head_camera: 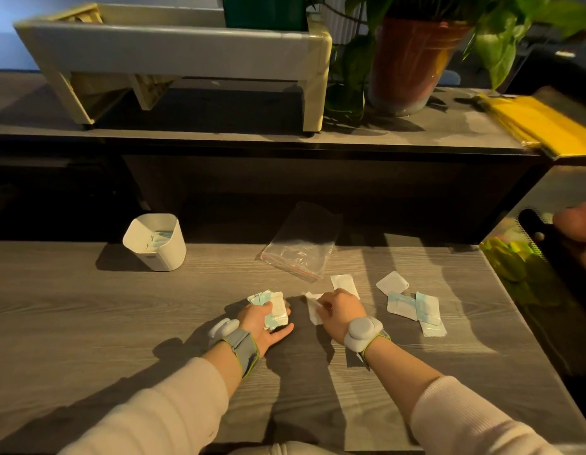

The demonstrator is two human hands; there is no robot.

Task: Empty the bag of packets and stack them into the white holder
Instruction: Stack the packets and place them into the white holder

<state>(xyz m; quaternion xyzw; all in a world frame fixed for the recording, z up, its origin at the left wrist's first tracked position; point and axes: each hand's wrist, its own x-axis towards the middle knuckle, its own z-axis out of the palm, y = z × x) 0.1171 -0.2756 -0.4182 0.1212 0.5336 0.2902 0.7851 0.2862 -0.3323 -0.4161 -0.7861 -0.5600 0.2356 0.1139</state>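
We note the left hand (262, 326) low on the grey wood-grain surface (88, 323), its grip curled round a small stack of packets (273, 307). Just beside it, the right hand (342, 315) has its grip pinched on a single white packet (313, 311) that lies on the surface. Several loose packets (401, 305) lie to the right of that hand, some overlapping. The clear zip bag (298, 247) lies flat behind the hands; we cannot tell whether anything is left inside. The white holder (163, 254) stands upright at the back left, well apart from both hands, with a few packets showing inside.
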